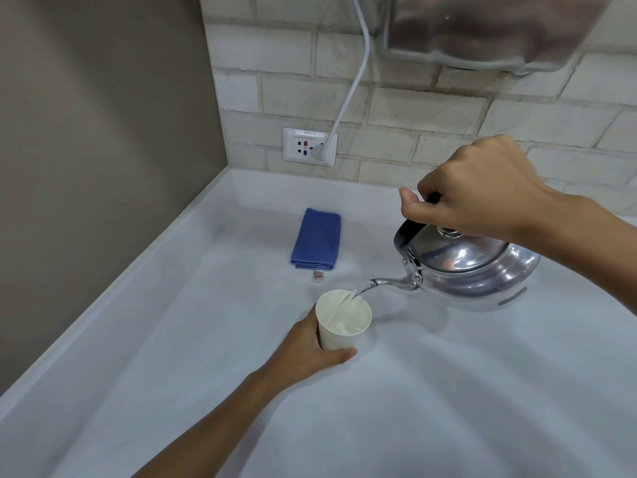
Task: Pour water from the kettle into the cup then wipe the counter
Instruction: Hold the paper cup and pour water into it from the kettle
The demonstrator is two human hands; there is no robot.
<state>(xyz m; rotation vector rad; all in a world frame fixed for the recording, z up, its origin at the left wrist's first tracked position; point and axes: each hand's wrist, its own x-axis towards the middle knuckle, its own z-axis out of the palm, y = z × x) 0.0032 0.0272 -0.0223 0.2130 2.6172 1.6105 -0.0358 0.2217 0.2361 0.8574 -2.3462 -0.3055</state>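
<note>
A shiny metal kettle (472,270) hangs tilted over the white counter (448,391), its spout pointing left and down. My right hand (479,191) grips its black handle from above. A thin stream of water runs from the spout into a white paper cup (341,324) that stands on the counter. My left hand (306,350) wraps around the cup's left side and base. A folded blue cloth (317,239) lies flat on the counter behind the cup, apart from both hands.
A wall socket (309,146) with a white plug and cable sits on the brick-pattern back wall. A metal appliance (482,29) hangs at the top right. A plain grey wall closes the left side.
</note>
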